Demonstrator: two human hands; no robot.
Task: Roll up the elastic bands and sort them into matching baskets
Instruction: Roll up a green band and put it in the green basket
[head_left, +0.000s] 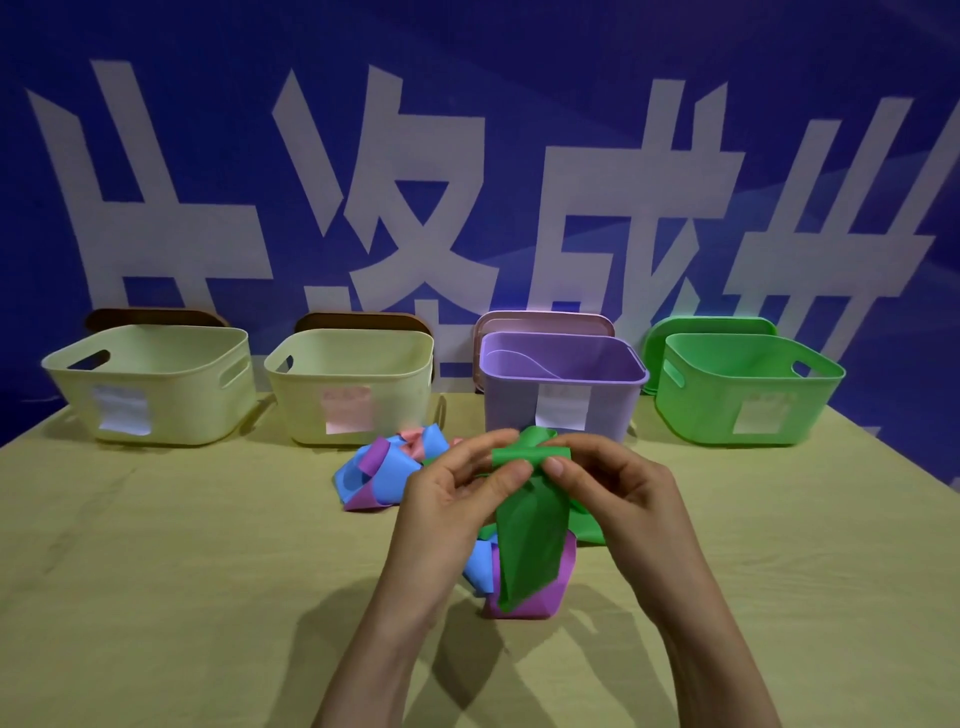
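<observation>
A green elastic band (530, 535) hangs above the table, its top end folded into a short roll. My left hand (457, 499) pinches the roll's left side and my right hand (613, 488) pinches its right side. Under the hanging tail lie a purple band (550, 592) and a blue band (480, 569). A loose pile of blue, purple and pink bands (387, 467) sits just left of my hands. Along the back stand two cream baskets (150, 384) (348, 389), a purple basket (563, 387) and a green basket (748, 389), each with a paper label.
Lids lean behind the baskets against a blue banner wall (467, 156) with large white characters. The yellow-green table (182, 571) reaches the front of the view, with its left and right edges visible near the outer baskets.
</observation>
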